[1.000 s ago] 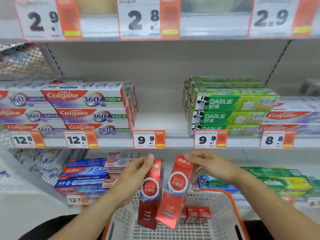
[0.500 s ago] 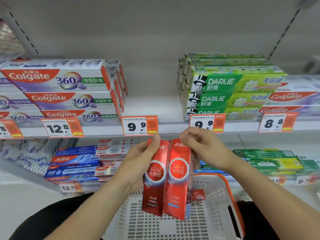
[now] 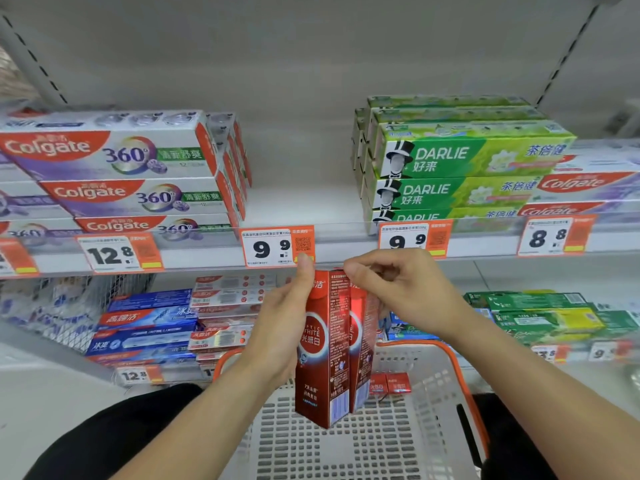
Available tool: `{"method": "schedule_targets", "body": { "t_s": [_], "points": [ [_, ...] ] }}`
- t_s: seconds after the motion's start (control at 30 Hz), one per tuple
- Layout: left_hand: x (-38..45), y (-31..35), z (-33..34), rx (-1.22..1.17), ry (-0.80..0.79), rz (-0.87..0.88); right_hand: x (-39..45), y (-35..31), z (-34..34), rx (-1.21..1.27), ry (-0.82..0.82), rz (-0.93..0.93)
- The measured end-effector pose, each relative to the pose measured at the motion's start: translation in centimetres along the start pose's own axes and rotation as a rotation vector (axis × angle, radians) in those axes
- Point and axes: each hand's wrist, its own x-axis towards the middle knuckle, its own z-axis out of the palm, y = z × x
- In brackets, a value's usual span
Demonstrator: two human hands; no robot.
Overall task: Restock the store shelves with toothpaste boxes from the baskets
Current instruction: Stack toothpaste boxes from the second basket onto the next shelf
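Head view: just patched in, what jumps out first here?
Two upright red toothpaste boxes dead centre, gripped by the left hand with the right hand pinching their tops, above a white basket. Behind them the middle shelf has a bare gap over a 9.9 tag, between purple Colgate 360 stacks and green Darlie stacks.

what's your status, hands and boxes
Left hand grips two upright red boxes over basket. Right hand pinches their tops. Shelf gap above the 9.9 tag unobstructed.

A bare shelf (image 3: 304,202) gap lies between Colgate stack (image 3: 138,174) and Darlie stack (image 3: 450,168).
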Motion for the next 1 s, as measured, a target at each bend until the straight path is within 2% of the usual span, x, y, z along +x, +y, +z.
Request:
{"method": "schedule_targets", "body": {
  "t_s": [0.27,0.53,0.67,0.9,1.0],
  "points": [
    [0.3,-0.9,-0.6,0.113,-0.024,0.112,-0.3,0.4,0.6,0.143,-0.078,0.086],
    [0.0,-1.5,-0.7,0.308,0.001,0.362,-1.2,0.3,2.2,-0.148,-0.071,-0.150],
    [-0.2,-1.4,-1.1,0.317,-0.079,0.348,-1.1,-0.3,1.4,-0.079,-0.054,-0.188],
    [-0.6,0.0,-2.0,0.437,-0.375,0.341,-1.0,-1.3,0.5,0.109,0.024,-0.218],
    [-0.8,0.0,-2.0,0.392,-0.329,0.379,-1.1,-1.5,0.8,0.291,0.073,-0.173]
  ]
}}
